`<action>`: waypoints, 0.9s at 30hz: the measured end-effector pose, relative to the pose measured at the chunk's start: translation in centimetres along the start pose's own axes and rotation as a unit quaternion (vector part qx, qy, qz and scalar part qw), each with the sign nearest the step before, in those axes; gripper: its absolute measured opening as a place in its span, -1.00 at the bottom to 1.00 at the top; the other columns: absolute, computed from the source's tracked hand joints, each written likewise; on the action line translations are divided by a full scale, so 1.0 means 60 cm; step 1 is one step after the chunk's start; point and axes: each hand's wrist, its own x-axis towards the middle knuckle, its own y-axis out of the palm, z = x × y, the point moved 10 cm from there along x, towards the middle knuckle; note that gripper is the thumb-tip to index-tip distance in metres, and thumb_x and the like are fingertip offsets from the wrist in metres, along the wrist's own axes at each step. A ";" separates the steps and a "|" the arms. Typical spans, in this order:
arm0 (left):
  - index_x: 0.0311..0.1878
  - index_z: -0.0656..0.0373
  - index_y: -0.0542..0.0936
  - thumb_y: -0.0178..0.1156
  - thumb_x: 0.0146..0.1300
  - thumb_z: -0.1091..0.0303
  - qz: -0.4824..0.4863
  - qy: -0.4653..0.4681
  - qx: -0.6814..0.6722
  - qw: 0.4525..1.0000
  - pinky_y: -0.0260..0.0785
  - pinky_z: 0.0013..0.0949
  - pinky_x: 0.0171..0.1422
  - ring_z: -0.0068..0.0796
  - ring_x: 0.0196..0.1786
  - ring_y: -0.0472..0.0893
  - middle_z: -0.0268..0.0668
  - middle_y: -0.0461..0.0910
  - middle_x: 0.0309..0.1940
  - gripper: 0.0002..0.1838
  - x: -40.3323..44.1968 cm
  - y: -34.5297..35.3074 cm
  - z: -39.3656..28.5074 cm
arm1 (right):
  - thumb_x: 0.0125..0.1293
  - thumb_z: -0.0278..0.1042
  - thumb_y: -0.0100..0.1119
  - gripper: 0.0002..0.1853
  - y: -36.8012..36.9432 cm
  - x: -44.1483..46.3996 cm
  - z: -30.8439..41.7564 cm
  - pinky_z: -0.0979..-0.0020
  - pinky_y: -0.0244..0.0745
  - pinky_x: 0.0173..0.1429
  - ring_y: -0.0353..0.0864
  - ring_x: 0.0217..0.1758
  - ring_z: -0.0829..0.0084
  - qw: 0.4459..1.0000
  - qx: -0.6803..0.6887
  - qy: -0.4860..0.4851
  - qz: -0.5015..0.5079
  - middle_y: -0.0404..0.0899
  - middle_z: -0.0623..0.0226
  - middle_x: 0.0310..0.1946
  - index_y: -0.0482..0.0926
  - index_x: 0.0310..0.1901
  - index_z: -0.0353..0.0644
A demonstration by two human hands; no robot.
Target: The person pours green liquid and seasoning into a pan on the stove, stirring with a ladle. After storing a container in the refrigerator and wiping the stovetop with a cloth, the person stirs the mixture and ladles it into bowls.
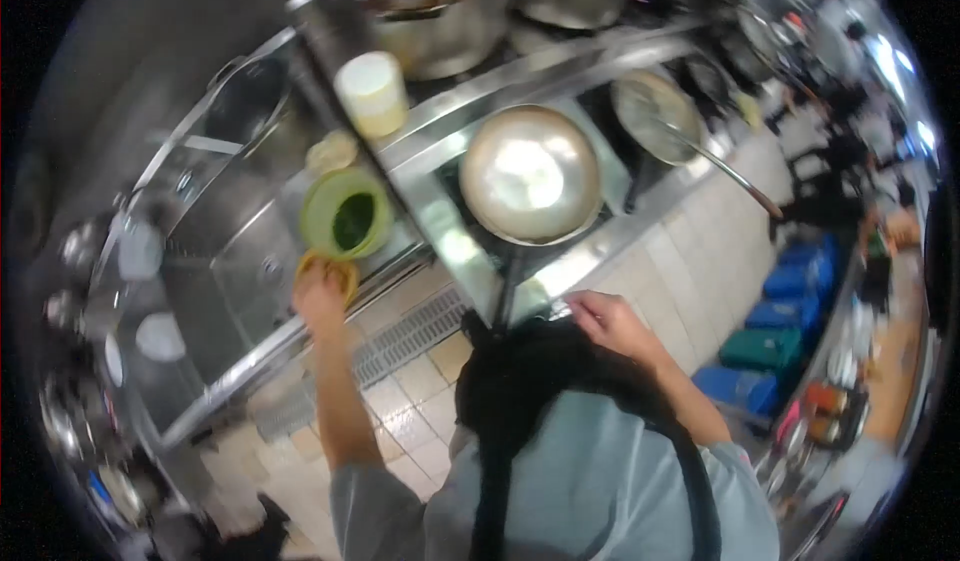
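At the sink's edge, my left hand (320, 298) has its fingers curled at the rim of a small round yellow container (345, 273). Just beyond it stands a green tub (322, 204) with chopped dark greens (352, 221) inside. My right hand (612, 326) is low at the stove's front edge, fingers bent together; whatever they grip, if anything, is too small to make out. In front of me a wide shiny frying pan (482, 161) rests on the burner, its dark handle (510, 286) pointing toward my body. Neither hand touches that handle.
A white-and-yellow tub (372, 93) and a large steel pot (440, 36) stand farther back. To the right, another pan (645, 111) holds a long-handled ladle (730, 171). The steel sink (215, 221) lies left. Blue bins (735, 389) line the right side, with people beyond.
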 end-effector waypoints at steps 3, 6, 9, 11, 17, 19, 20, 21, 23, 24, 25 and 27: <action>0.35 0.22 0.51 0.31 0.34 0.14 -0.124 0.033 0.005 0.992 0.32 -0.04 0.40 0.01 0.30 0.54 -0.06 0.61 0.23 -0.42 -0.011 -0.027 0.020 | 0.48 -0.39 0.15 -0.77 -0.003 -0.015 -0.034 0.20 0.64 -0.01 0.75 -0.17 0.11 1.000 -0.001 0.024 0.012 0.72 0.03 -0.23 0.66 0.06 -0.25; 0.53 0.27 0.29 0.40 0.30 0.18 -0.153 0.025 -0.141 0.978 0.12 -0.01 0.60 0.02 0.50 0.36 0.03 0.37 0.46 -0.18 -0.028 -0.094 -0.040 | 0.49 -0.35 0.15 -0.76 -0.002 -0.026 -0.042 0.16 0.64 0.00 0.75 -0.13 0.06 0.998 0.039 0.040 0.009 0.72 0.02 -0.20 0.65 0.07 -0.24; 0.56 0.24 0.26 0.49 0.20 0.28 -0.030 0.012 -0.339 0.940 0.10 -0.03 0.63 0.03 0.55 0.29 0.03 0.29 0.53 -0.10 0.002 -0.111 -0.086 | 0.48 -0.33 0.12 -0.77 0.009 -0.034 -0.042 0.09 0.65 0.03 0.74 -0.13 -0.02 0.999 0.032 -0.017 0.000 0.72 -0.01 -0.16 0.63 0.04 -0.20; 0.56 0.22 0.27 0.51 0.17 0.29 0.044 0.019 -0.291 0.956 0.15 -0.04 0.60 0.07 0.52 0.32 0.04 0.32 0.51 -0.07 0.037 -0.100 -0.094 | 0.48 -0.30 0.10 -0.76 0.017 -0.039 -0.047 0.04 0.63 0.03 0.72 -0.12 -0.06 1.000 0.025 -0.018 0.005 0.71 -0.03 -0.16 0.62 0.04 -0.19; 0.32 0.27 0.56 0.47 0.19 -0.15 0.237 0.058 -0.113 0.963 0.40 -0.01 0.38 0.06 0.24 0.61 0.06 0.63 0.22 -0.20 0.101 -0.081 -0.113 | 0.49 -0.26 0.07 -0.75 0.001 -0.052 -0.049 -0.02 0.57 -0.07 0.68 -0.17 -0.12 0.998 0.030 -0.037 -0.039 0.69 -0.03 -0.21 0.59 0.05 -0.19; 0.24 0.31 0.60 0.48 0.20 -0.10 0.243 0.034 -0.127 0.961 0.44 -0.06 0.31 -0.01 0.14 0.63 0.07 0.66 0.12 -0.27 0.102 -0.103 -0.129 | 0.50 -0.26 0.06 -0.75 -0.006 -0.059 -0.056 -0.01 0.57 -0.08 0.69 -0.17 -0.11 0.999 0.026 -0.023 -0.036 0.69 -0.03 -0.22 0.59 0.05 -0.19; 0.15 0.35 0.64 0.48 0.21 -0.05 0.248 0.000 -0.142 0.958 0.47 -0.11 0.23 -0.08 0.05 0.65 0.07 0.69 0.03 -0.33 0.101 -0.108 -0.132 | 0.50 -0.28 0.07 -0.76 -0.016 -0.067 -0.059 0.03 0.58 -0.07 0.69 -0.17 -0.08 0.999 0.021 -0.010 -0.039 0.70 0.00 -0.21 0.59 0.03 -0.21; 0.15 0.35 0.64 0.48 0.21 -0.05 0.248 0.008 -0.142 0.958 0.47 -0.11 0.23 -0.08 0.05 0.65 0.07 0.69 0.03 -0.33 0.099 -0.121 -0.148 | 0.51 -0.29 0.09 -0.77 -0.023 -0.074 -0.063 0.07 0.60 -0.06 0.69 -0.16 -0.05 0.999 0.017 0.003 -0.042 0.70 0.02 -0.20 0.60 0.02 -0.23; 0.07 0.38 0.66 0.49 0.21 -0.02 0.227 -0.044 -0.135 0.964 0.50 -0.11 0.14 -0.10 -0.07 0.65 0.06 0.70 -0.05 -0.39 0.102 -0.137 -0.156 | 0.52 -0.29 0.08 -0.77 -0.030 -0.081 -0.079 0.07 0.60 -0.07 0.69 -0.16 -0.04 0.998 0.011 0.010 -0.054 0.70 0.03 -0.20 0.60 0.02 -0.23; 0.07 0.38 0.66 0.49 0.21 -0.02 0.227 -0.039 -0.135 0.964 0.50 -0.11 0.14 -0.10 -0.07 0.65 0.06 0.70 -0.05 -0.39 0.102 -0.136 -0.159 | 0.52 -0.28 0.07 -0.77 -0.033 -0.083 -0.087 0.08 0.59 -0.08 0.69 -0.17 -0.04 0.998 0.007 0.012 -0.057 0.71 0.03 -0.20 0.60 0.02 -0.22; 0.04 0.38 0.67 0.50 0.20 -0.01 0.237 -0.090 -0.146 0.956 0.50 -0.10 0.10 -0.10 -0.10 0.65 0.05 0.71 -0.08 -0.40 0.097 -0.129 -0.138 | 0.52 -0.28 0.07 -0.77 -0.037 -0.084 -0.094 0.08 0.59 -0.08 0.69 -0.17 -0.04 0.998 0.007 0.012 -0.059 0.71 0.03 -0.20 0.60 0.02 -0.22; 0.02 0.38 0.68 0.51 0.18 -0.01 0.244 -0.143 -0.157 0.946 0.50 -0.08 0.06 -0.10 -0.13 0.64 0.05 0.72 -0.10 -0.41 0.079 -0.147 -0.147 | 0.53 -0.27 0.07 -0.77 -0.057 -0.083 -0.100 0.08 0.60 -0.07 0.70 -0.16 -0.04 0.997 0.006 -0.009 -0.079 0.71 0.03 -0.20 0.61 0.01 -0.21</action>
